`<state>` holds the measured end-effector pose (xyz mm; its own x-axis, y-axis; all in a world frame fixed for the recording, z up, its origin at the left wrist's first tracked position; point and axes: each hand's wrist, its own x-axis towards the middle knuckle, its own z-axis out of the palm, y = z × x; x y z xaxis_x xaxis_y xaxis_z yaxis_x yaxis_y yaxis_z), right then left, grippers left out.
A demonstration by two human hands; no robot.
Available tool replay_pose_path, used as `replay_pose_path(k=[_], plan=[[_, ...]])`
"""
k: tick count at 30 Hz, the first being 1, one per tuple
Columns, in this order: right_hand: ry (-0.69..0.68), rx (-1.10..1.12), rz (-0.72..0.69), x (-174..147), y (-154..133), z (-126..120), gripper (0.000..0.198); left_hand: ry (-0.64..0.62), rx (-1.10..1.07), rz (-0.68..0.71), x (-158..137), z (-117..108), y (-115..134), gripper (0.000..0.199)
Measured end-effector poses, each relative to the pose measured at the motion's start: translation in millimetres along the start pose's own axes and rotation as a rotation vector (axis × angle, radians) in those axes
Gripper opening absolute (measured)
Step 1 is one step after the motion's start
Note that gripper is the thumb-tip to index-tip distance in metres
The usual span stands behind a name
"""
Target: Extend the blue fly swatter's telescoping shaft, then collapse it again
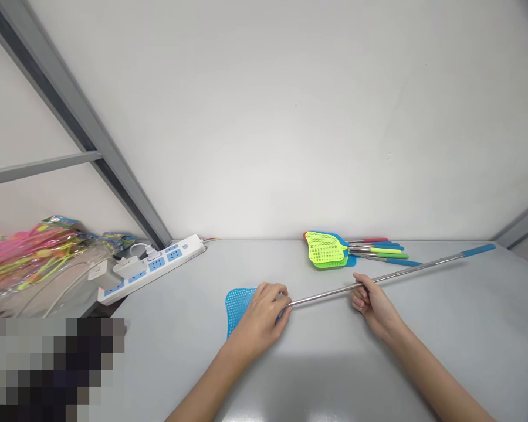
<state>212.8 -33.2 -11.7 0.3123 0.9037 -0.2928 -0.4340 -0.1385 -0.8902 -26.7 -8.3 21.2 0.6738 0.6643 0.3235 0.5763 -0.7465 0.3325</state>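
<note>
A blue fly swatter (236, 306) with a long, extended metal rod lies slantwise over the table, its blue grip far to the right. My left hand (266, 310) is closed around the neck, where the rod meets the perforated head, and covers part of that head. Farther along, my right hand (372, 302) holds the middle of the rod between thumb and curled fingers. Behind the rod, against the wall, rests a pile of fly swatters (325, 248) with yellow, green, blue and red parts, their rods short.
A white power strip (156, 266) with plugs and cables sits at the table's left edge. Beyond it are plastic-wrapped colourful items (35, 252). Grey metal frame posts (114, 170) stand on the left. A pixelated patch hides the lower left corner.
</note>
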Motion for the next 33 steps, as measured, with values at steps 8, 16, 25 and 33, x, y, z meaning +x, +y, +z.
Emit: replay_pose_path(k=[8,16,25,33], plan=[[0.026,-0.04,-0.027,-1.3,3.1,0.9,0.042,0.046,-0.003,-0.01,-0.3,2.9,-2.6,0.014],[0.006,-0.05,-0.016,-0.5,3.5,-0.7,0.041,-0.006,-0.036,-0.03,1.5,-1.5,-4.7,0.019],[-0.074,0.005,0.077,-3.1,-1.8,3.6,0.04,-0.058,0.045,-0.032,3.3,2.7,-4.5,0.019],[-0.509,0.034,0.486,-9.2,-14.9,-3.0,0.035,-0.1,0.143,-0.062,0.3,0.7,-3.3,0.023]])
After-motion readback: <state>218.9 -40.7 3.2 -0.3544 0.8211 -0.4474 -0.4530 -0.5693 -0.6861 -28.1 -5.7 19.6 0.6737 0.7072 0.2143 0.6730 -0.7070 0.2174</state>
